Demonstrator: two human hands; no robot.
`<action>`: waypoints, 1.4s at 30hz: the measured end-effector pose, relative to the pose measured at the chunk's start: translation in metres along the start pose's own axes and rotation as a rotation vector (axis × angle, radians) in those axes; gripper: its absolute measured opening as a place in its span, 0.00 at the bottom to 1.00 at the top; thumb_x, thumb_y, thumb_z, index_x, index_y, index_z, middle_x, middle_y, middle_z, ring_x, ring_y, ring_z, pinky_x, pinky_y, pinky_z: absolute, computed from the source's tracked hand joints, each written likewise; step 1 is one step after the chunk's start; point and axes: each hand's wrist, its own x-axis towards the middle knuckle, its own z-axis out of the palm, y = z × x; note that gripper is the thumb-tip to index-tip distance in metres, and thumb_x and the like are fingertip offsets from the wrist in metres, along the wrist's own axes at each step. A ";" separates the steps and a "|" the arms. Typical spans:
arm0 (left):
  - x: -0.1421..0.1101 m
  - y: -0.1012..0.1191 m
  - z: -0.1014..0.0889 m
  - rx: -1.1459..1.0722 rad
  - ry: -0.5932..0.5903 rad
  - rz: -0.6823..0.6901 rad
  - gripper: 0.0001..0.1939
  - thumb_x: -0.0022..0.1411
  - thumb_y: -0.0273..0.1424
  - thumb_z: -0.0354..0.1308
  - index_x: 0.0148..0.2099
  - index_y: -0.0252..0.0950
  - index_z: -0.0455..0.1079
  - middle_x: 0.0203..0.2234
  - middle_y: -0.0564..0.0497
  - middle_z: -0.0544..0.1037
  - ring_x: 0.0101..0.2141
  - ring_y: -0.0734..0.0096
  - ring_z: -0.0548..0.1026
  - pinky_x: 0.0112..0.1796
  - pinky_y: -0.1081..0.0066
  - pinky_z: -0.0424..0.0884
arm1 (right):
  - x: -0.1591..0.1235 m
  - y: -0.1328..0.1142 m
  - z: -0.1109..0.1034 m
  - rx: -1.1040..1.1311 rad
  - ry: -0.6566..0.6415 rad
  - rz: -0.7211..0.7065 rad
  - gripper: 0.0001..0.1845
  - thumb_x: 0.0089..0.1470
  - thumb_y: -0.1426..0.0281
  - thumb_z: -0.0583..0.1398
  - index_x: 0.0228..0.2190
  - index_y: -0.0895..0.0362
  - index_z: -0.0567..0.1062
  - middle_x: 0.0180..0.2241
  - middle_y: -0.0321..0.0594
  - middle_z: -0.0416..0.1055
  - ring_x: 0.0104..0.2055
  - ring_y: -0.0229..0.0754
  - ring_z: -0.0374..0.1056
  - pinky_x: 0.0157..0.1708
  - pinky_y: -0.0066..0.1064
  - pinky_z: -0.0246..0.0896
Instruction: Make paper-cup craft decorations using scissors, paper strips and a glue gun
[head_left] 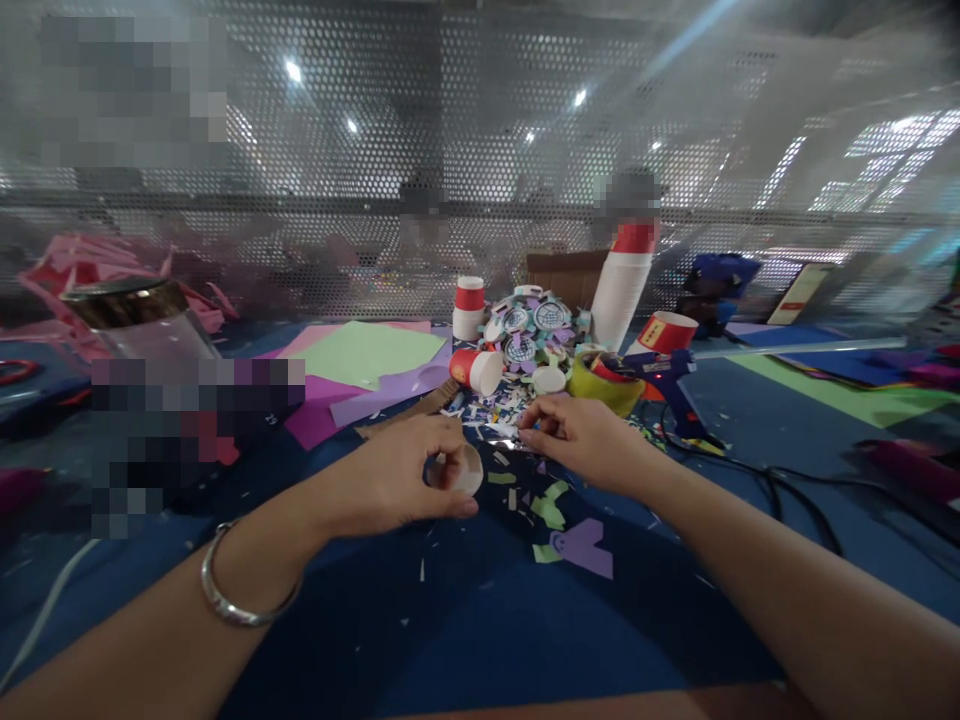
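Observation:
My left hand, with a silver bangle on the wrist, curls its thumb and fingers around a short white round piece that looks like a cut-off paper cup base. My right hand is over the scrap pile, thumb and fingertips pinched together. Whatever lies between those fingertips is too small to make out; a shiny strip shows beside them. Below the hands lie a purple paper cutout with a drawn smile and some green scraps. A red-and-white paper cup lies on its side beyond.
Behind the scraps are a heap of decorated paper discs and a tall cup stack. A blue glue gun with a black cable stands right, beside a yellow-green bowl. Coloured sheets and a lidded jar are left.

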 end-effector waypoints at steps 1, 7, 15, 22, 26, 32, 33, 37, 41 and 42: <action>0.000 -0.001 0.000 0.004 0.001 0.001 0.14 0.55 0.40 0.63 0.29 0.37 0.66 0.31 0.52 0.72 0.34 0.66 0.69 0.35 0.68 0.60 | 0.000 0.001 0.000 -0.006 -0.005 0.004 0.09 0.57 0.65 0.58 0.35 0.58 0.75 0.26 0.38 0.73 0.25 0.39 0.66 0.26 0.30 0.53; 0.001 -0.003 0.003 0.016 0.084 -0.114 0.19 0.48 0.43 0.68 0.38 0.39 0.68 0.36 0.49 0.75 0.39 0.58 0.70 0.35 0.65 0.61 | -0.001 0.001 0.000 -0.079 -0.013 -0.007 0.06 0.56 0.68 0.58 0.32 0.56 0.74 0.27 0.39 0.74 0.28 0.40 0.67 0.27 0.30 0.51; -0.001 0.003 0.012 0.020 0.142 -0.048 0.25 0.51 0.42 0.68 0.50 0.42 0.71 0.46 0.46 0.75 0.49 0.47 0.68 0.47 0.53 0.63 | -0.007 -0.010 -0.004 -0.218 0.148 -0.045 0.08 0.58 0.65 0.57 0.32 0.57 0.73 0.33 0.44 0.73 0.35 0.45 0.66 0.31 0.32 0.51; 0.003 0.011 0.017 -0.009 0.224 -0.109 0.27 0.48 0.48 0.68 0.47 0.41 0.70 0.40 0.48 0.75 0.41 0.53 0.71 0.42 0.56 0.66 | -0.012 -0.028 -0.004 0.186 -0.103 -0.108 0.12 0.61 0.65 0.56 0.29 0.57 0.73 0.23 0.32 0.66 0.24 0.34 0.57 0.23 0.27 0.46; 0.003 0.015 0.016 -0.059 0.193 -0.180 0.26 0.46 0.45 0.70 0.46 0.41 0.70 0.40 0.49 0.73 0.40 0.57 0.71 0.38 0.62 0.68 | -0.008 -0.025 -0.004 0.273 -0.198 -0.093 0.12 0.61 0.63 0.56 0.31 0.58 0.74 0.21 0.30 0.61 0.23 0.33 0.54 0.21 0.27 0.45; 0.001 0.022 0.016 -0.128 0.191 -0.281 0.27 0.43 0.40 0.73 0.45 0.41 0.69 0.41 0.50 0.72 0.40 0.59 0.71 0.36 0.65 0.70 | -0.007 -0.021 -0.003 0.366 -0.235 -0.101 0.10 0.59 0.66 0.57 0.33 0.58 0.75 0.25 0.33 0.67 0.25 0.33 0.58 0.23 0.26 0.49; 0.001 0.021 0.016 -0.125 0.177 -0.293 0.27 0.43 0.40 0.73 0.45 0.41 0.69 0.41 0.50 0.71 0.40 0.59 0.71 0.34 0.66 0.71 | -0.007 -0.021 -0.003 0.364 -0.234 -0.102 0.10 0.59 0.66 0.57 0.32 0.58 0.75 0.25 0.33 0.67 0.25 0.33 0.59 0.23 0.26 0.50; 0.000 0.015 0.016 -0.078 0.142 -0.294 0.27 0.45 0.45 0.71 0.44 0.41 0.68 0.40 0.49 0.71 0.39 0.58 0.71 0.29 0.69 0.70 | -0.007 -0.022 -0.003 0.411 -0.252 -0.100 0.10 0.59 0.65 0.58 0.32 0.58 0.75 0.23 0.32 0.66 0.25 0.33 0.59 0.23 0.26 0.50; 0.000 0.011 0.014 -0.044 0.153 -0.278 0.27 0.46 0.47 0.70 0.45 0.41 0.67 0.40 0.49 0.71 0.37 0.59 0.72 0.28 0.70 0.69 | -0.008 -0.025 -0.003 0.486 -0.300 -0.092 0.08 0.57 0.66 0.59 0.32 0.59 0.75 0.22 0.31 0.64 0.24 0.32 0.58 0.22 0.24 0.50; 0.001 0.011 0.013 -0.038 0.143 -0.277 0.27 0.46 0.47 0.70 0.44 0.41 0.68 0.40 0.49 0.71 0.37 0.59 0.72 0.27 0.70 0.68 | -0.008 -0.025 -0.003 0.493 -0.302 -0.094 0.08 0.57 0.67 0.59 0.32 0.59 0.75 0.22 0.31 0.64 0.24 0.32 0.58 0.22 0.24 0.50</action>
